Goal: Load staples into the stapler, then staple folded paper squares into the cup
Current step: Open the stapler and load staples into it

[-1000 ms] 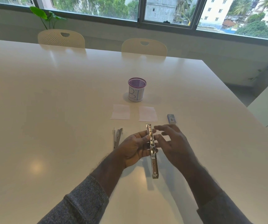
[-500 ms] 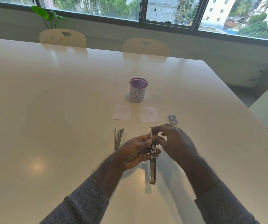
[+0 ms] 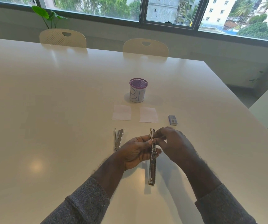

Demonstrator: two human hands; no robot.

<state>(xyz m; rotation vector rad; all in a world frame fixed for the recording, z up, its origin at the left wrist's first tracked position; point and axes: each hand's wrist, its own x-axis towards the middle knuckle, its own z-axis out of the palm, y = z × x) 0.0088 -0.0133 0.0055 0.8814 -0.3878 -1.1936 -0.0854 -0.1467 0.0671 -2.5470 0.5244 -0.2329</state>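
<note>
A silver metal stapler (image 3: 152, 167), swung fully open into one long strip, is held above the white table (image 3: 49, 110). My left hand (image 3: 136, 152) grips its middle from the left. My right hand (image 3: 173, 143) pinches at the far half of the stapler with thumb and fingertips; whether staples are between them is hidden. Two white paper squares (image 3: 121, 112) (image 3: 148, 114) lie side by side beyond my hands. A purple mesh cup (image 3: 137, 90) with a white lettered label stands behind them. A small blue-grey staple box (image 3: 172, 120) lies to the right of the papers.
A second silver metal piece (image 3: 118, 139), like another stapler, lies on the table left of my hands. Two cream chairs (image 3: 63, 38) (image 3: 146, 47) stand at the far edge, with a plant (image 3: 47, 16) and windows behind. The table's right edge runs diagonally near the box.
My right hand's fingers went from spread over the stapler to curled and pinching at its far half. The stapler turned slightly straighter in my left hand's grip.
</note>
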